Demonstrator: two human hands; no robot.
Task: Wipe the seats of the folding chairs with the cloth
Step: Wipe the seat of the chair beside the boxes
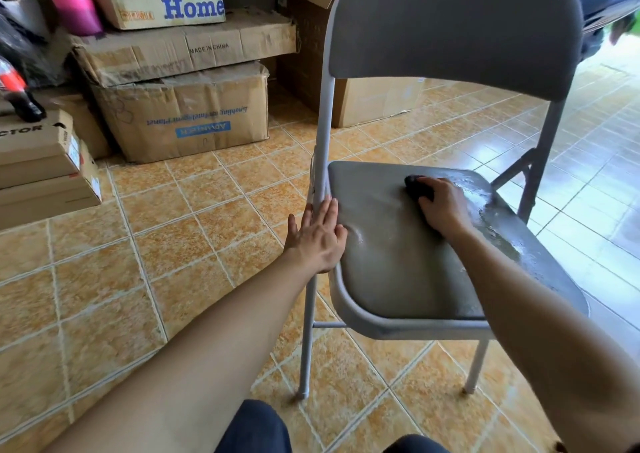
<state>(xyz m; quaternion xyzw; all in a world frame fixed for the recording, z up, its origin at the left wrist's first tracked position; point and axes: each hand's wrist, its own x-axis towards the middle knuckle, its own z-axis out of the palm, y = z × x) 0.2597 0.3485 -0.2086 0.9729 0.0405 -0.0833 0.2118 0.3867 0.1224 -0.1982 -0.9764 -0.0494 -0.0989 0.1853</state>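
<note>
A grey folding chair (453,27) stands open on the tiled floor, its padded seat (391,262) facing me. Wet streaks shine along the seat's right side. My right hand (441,207) presses a dark cloth (417,186) onto the back part of the seat; most of the cloth is hidden under the fingers. My left hand (320,236) lies flat with fingers together against the seat's left edge and the frame tube, holding nothing.
Stacked cardboard boxes (180,106) stand at the back left with a pink bottle (72,2) on top. More flat boxes (41,162) lie at the far left. Another box (374,99) sits behind the chair. Orange floor tiles (104,279) spread around; my knees (256,428) are at the bottom.
</note>
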